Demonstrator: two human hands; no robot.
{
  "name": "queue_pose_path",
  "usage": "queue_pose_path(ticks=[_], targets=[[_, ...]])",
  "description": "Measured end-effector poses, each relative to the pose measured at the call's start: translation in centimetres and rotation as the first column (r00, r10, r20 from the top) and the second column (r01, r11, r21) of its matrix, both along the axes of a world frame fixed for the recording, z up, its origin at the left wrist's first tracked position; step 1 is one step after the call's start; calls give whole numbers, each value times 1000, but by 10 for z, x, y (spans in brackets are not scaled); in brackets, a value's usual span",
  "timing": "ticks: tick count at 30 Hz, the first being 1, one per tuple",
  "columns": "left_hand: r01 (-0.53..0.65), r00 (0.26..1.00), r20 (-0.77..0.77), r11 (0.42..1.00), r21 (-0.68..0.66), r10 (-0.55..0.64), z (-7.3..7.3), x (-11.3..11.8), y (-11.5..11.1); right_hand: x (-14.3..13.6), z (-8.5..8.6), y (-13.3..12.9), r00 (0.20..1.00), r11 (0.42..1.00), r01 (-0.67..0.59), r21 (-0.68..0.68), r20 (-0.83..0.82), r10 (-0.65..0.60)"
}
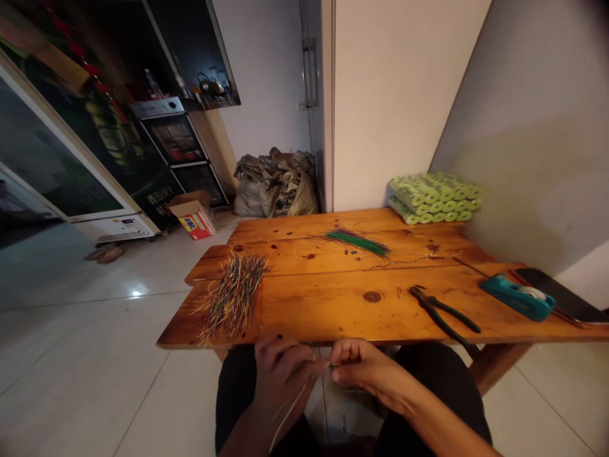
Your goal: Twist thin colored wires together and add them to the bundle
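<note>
Just off the table's front edge, above my lap, both hands meet with their fingertips almost touching. My left hand (288, 368) is closed on a thin pale wire (288, 416), which trails down past the wrist. My right hand (359, 368) has thumb and fingers pinched together at the wire's end; what lies between them is too small to make out. On the wooden table (309, 311), a loose pile of multicoloured wires (235, 292) lies at the left, and a green and purple bundle of wires (358, 242) lies farther back.
Pliers (440, 312) with dark handles lie at the right, beside a teal tape dispenser (516, 296) and a dark phone (566, 295). Green-wrapped rolls (435, 198) are stacked at the back right. Beyond the table stand a cardboard box (194, 216) and bulging bags (276, 184).
</note>
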State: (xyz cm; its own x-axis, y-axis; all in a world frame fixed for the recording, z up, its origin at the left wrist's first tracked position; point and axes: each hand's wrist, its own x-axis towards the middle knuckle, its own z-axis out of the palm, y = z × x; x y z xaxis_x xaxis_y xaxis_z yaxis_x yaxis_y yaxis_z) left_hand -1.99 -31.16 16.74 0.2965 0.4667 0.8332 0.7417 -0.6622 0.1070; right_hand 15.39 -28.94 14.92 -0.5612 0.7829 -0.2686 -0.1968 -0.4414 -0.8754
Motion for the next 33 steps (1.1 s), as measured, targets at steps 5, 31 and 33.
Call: queue_pose_path(ticks=[5, 31, 33], targets=[[-65, 995, 68, 988, -143, 75, -8, 4, -1, 4, 8, 1, 875, 687, -98, 720, 392, -286], [-162, 950, 233, 968, -191, 205, 7, 13, 8, -19, 22, -9, 868, 774, 483, 410, -111, -483], [-77, 933, 312, 945, -319, 181, 5, 15, 4, -18, 17, -13, 816, 630, 506, 589, -88, -572]])
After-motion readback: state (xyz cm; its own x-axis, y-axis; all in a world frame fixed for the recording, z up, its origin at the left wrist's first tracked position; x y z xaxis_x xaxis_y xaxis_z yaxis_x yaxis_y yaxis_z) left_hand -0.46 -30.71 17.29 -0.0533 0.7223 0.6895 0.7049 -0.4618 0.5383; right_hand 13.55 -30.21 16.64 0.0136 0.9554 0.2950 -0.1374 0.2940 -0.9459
